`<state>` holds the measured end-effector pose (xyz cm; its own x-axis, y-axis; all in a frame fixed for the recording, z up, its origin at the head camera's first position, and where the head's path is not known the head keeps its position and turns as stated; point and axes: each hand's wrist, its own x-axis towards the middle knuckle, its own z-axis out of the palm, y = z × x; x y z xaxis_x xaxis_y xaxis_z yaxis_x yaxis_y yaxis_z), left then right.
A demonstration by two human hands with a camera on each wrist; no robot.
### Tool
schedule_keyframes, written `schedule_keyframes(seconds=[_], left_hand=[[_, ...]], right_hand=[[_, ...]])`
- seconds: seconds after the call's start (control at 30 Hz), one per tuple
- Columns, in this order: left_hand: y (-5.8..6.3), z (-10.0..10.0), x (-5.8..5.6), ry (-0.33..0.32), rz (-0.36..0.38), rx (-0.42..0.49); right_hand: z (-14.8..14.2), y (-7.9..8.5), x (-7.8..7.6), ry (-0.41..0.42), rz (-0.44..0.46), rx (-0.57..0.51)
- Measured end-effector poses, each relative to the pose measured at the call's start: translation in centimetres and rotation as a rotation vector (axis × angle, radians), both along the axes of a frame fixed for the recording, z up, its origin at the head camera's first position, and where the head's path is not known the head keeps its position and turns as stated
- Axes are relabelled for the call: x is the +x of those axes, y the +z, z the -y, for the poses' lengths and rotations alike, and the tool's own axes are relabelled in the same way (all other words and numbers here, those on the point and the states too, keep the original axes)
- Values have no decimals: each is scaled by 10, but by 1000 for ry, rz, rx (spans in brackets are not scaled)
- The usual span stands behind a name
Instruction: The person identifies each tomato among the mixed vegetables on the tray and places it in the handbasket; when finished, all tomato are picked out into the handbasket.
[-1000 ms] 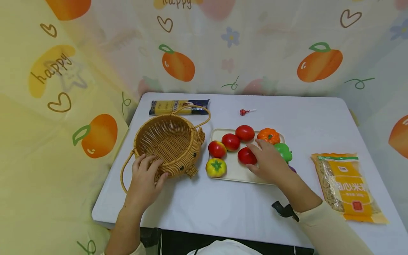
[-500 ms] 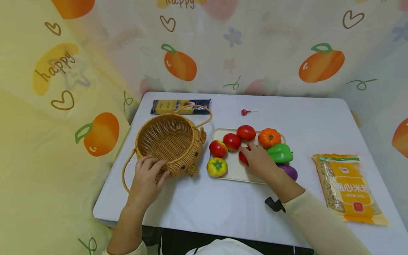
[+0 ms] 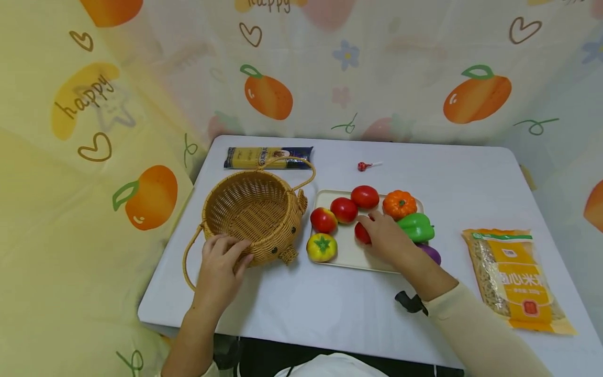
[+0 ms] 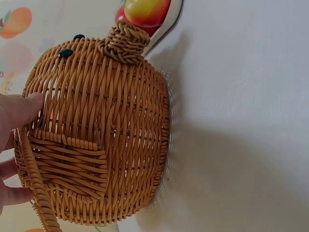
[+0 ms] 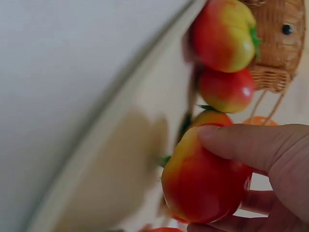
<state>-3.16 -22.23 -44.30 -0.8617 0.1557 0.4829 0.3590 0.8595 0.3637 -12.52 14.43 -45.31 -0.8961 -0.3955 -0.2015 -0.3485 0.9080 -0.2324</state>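
Note:
My left hand (image 3: 222, 269) holds the near rim of a round wicker basket (image 3: 280, 230) with animal-like eyes and a snout. In the left wrist view the thumb lies on the outer weave (image 4: 130, 111), the other fingers at the rim. My right hand (image 3: 388, 241) grips a red-and-yellow tomato (image 5: 207, 183) over the cream tray (image 3: 341, 254), thumb on one side and fingers on the other. In the head view most of this tomato is hidden. Around it on the tray are several red tomatoes (image 3: 344, 210), a yellow-green tomato (image 3: 322, 247), an orange pumpkin (image 3: 399, 204) and a green pepper (image 3: 416, 227).
A purple vegetable (image 3: 430, 253) sits at the tray's right side, partly behind my wrist. Behind the basket lies a pasta packet (image 3: 249, 157). A lollipop (image 3: 363, 166) lies at the back, and a yellow grain bag (image 3: 520, 283) at the right.
My right hand has shifted left and closed over the tomato, uncovering more of the green pepper and purple vegetable. The left hand stays on the basket rim.

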Motion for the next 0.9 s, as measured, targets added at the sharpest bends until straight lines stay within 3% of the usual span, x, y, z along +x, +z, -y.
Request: schedule_keyframes(seconds=[0.43, 0.67, 0.9], left_hand=[[-1, 1, -2, 7, -9, 22], [0, 1, -3, -3, -41, 30], [1, -1, -4, 15, -7, 46]], right_hand=[[20, 55, -17, 36, -33, -90], [53, 89, -32, 66, 4, -106], [94, 116, -41, 111, 46, -149]])
